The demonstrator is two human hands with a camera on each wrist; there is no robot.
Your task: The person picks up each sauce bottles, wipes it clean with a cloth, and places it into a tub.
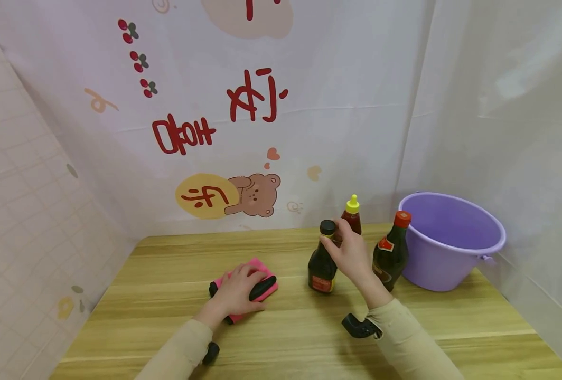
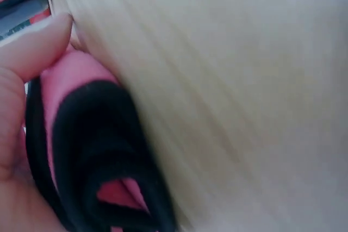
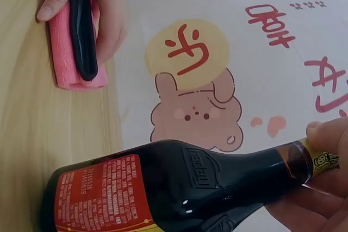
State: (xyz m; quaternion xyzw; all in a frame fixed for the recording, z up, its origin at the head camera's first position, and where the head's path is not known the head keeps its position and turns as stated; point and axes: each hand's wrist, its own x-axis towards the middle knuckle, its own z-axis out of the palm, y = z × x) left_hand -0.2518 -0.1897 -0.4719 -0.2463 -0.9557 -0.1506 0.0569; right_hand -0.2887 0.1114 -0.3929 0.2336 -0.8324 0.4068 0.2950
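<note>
Cloth (image 1: 259, 267), head view: is lying folded on the tabletop (image 1: 281, 338); the left hand (image 1: 235, 292) is gripping it from above.
Bottle (image 1: 323, 264), head view: is standing right of the cloth; the right hand (image 1: 352, 253) is pinching its neck.
Bucket (image 1: 445, 266), head view: is standing beside a red-capped bottle (image 1: 391, 261).
Edging (image 2: 98, 112), left wrist view: is showing black; the thumb (image 2: 38, 50) is touching pink cloth.
Label (image 3: 103, 194), right wrist view: is showing red.
</note>
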